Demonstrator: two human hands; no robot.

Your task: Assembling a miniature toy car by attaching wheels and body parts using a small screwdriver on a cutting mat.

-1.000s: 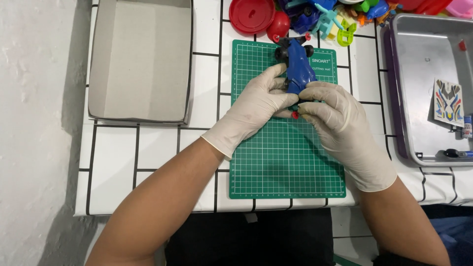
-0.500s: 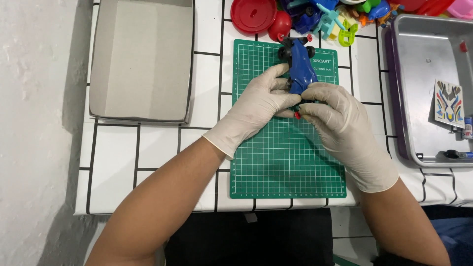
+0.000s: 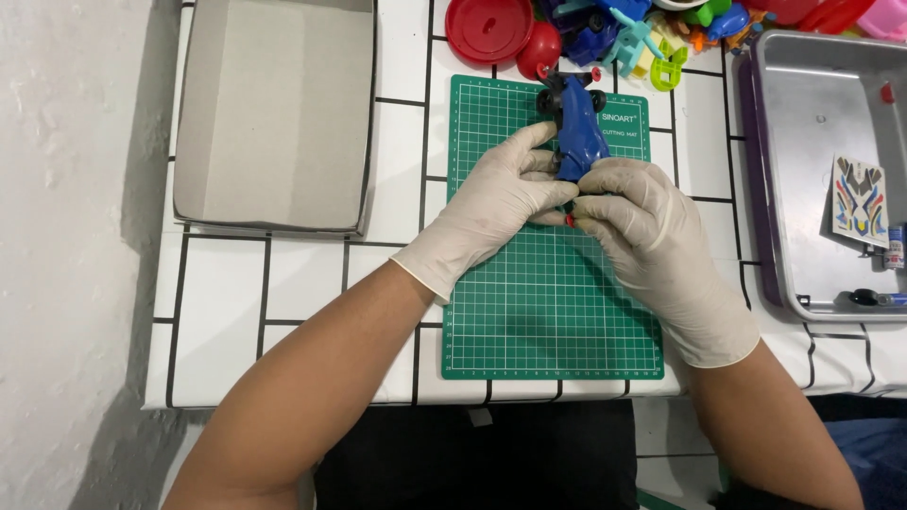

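A blue toy car (image 3: 578, 132) with black wheels and small red parts lies lengthwise on the upper part of a green cutting mat (image 3: 553, 302). My left hand (image 3: 496, 203), in a white glove, grips the car's near end from the left. My right hand (image 3: 642, 236), also gloved, grips the same end from the right, its fingers meeting the left hand's. A small red part shows between my fingertips. The car's rear end is hidden under my fingers.
A grey cardboard box lid (image 3: 274, 113) lies at the upper left. A red round lid (image 3: 489, 28) and a heap of coloured toy parts (image 3: 652, 38) sit beyond the mat. A metal tray (image 3: 775, 189) at the right holds a sticker sheet (image 3: 860, 200).
None beyond a slight shift of the view; both hands stay on the car's near end.
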